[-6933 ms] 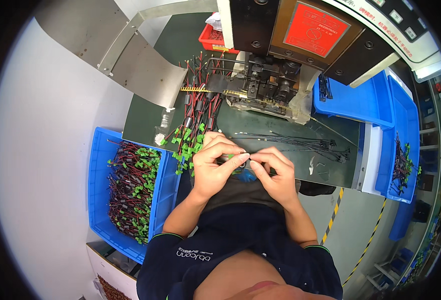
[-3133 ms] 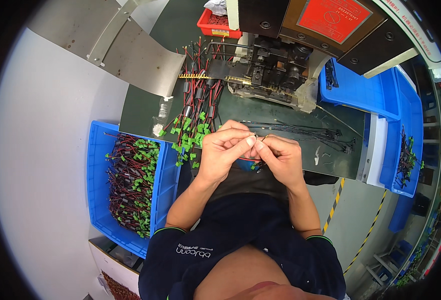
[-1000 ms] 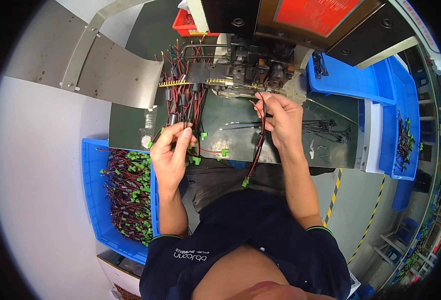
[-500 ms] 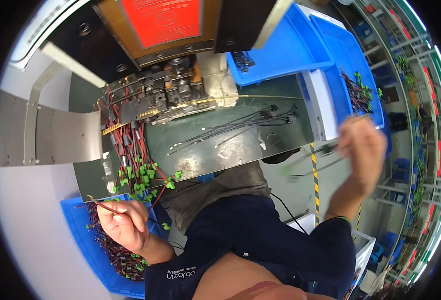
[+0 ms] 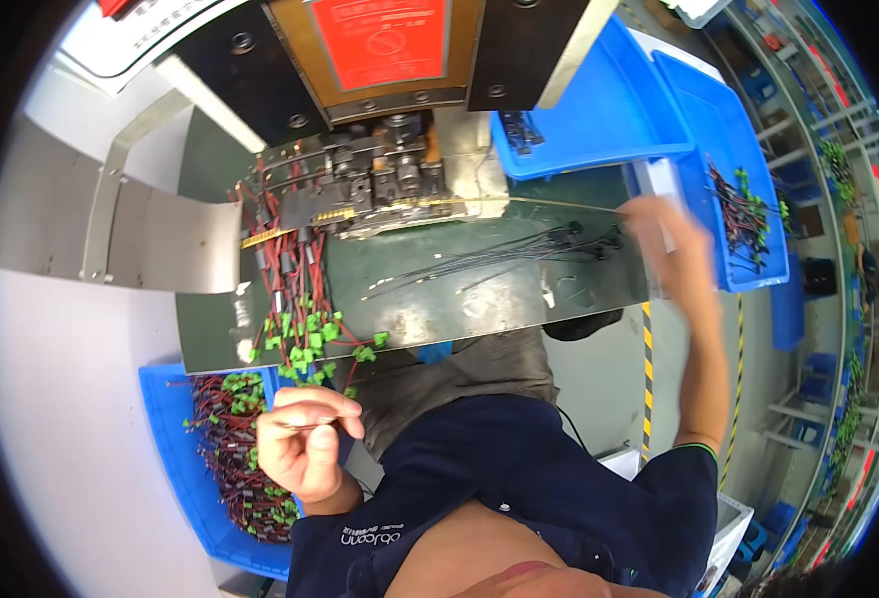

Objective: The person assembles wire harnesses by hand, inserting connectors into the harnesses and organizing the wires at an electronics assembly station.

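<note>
My left hand (image 5: 305, 448) is closed in a pinch at the table's front left, above the full blue bin. Between its thumb and fingers shows a short piece of thin dark red wire (image 5: 305, 428); its far end is hard to follow. My right hand (image 5: 671, 244) is smeared by motion over the table's right end, its fingers unclear. Nearest to it lies a bundle of thin black cables (image 5: 519, 259), black connectors toward the hand. Red and black wires with green connectors (image 5: 305, 339) hang from the machine (image 5: 389, 174) over the table's left front.
A blue bin (image 5: 165, 429) full of wired green connectors stands below left. A blue tray (image 5: 599, 110) with some black parts is at the back right, and another blue tray (image 5: 773, 269) holds green-tipped wires. A curved metal guard (image 5: 170, 244) stands at the left.
My right hand has swung left and up from beyond the table's right edge to over its end; the black cable near it no longer shows. My left hand has moved right. The view shifted slightly.
</note>
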`<state>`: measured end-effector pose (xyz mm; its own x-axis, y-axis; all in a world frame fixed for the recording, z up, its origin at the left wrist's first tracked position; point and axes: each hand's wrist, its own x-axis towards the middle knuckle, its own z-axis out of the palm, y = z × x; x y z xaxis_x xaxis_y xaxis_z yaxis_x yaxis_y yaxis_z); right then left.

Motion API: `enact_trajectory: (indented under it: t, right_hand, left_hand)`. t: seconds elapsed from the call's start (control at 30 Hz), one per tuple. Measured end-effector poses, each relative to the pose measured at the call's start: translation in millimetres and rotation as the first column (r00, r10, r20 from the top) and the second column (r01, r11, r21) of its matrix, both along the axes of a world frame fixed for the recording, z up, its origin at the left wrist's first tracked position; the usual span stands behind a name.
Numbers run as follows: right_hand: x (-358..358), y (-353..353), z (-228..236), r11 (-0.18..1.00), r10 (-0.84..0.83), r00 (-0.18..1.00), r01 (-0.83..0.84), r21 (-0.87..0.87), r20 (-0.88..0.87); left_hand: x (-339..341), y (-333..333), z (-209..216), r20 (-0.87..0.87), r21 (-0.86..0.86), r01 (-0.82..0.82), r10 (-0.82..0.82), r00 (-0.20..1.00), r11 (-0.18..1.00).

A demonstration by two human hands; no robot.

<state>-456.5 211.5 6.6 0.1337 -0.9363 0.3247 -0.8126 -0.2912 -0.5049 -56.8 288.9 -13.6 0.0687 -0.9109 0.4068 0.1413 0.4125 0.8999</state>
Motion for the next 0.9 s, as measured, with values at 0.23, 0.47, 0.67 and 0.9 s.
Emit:
enact_trajectory:
  t: [0.23,0.47,0.67,0.9]
  right_hand:
    - [127,-17,-74,0.848,0.466,0.618,-0.516,0.120,-0.634]
    - [105,-26,-67,0.907,0.386,0.813,-0.420,0.018,-0.435]
    - [75,-32,-9,0.946,0.207,0.975,-0.221,-0.235,-0.081]
    - [53,-21,43,0.927,0.077,0.957,0.035,-0.374,0.280]
  left_hand:
    - [-9,8,-20,-0.189,0.174,0.251,-0.218,0.958,0.952]
    - [-25,-44,-57,0.206,0.101,0.030,-0.051,0.977,0.994]
    - [-30,-58,-61,-0.118,0.223,0.055,-0.029,0.993,0.973]
    - [-34,-62,-56,-0.137,0.263,0.036,0.000,0.991,0.964]
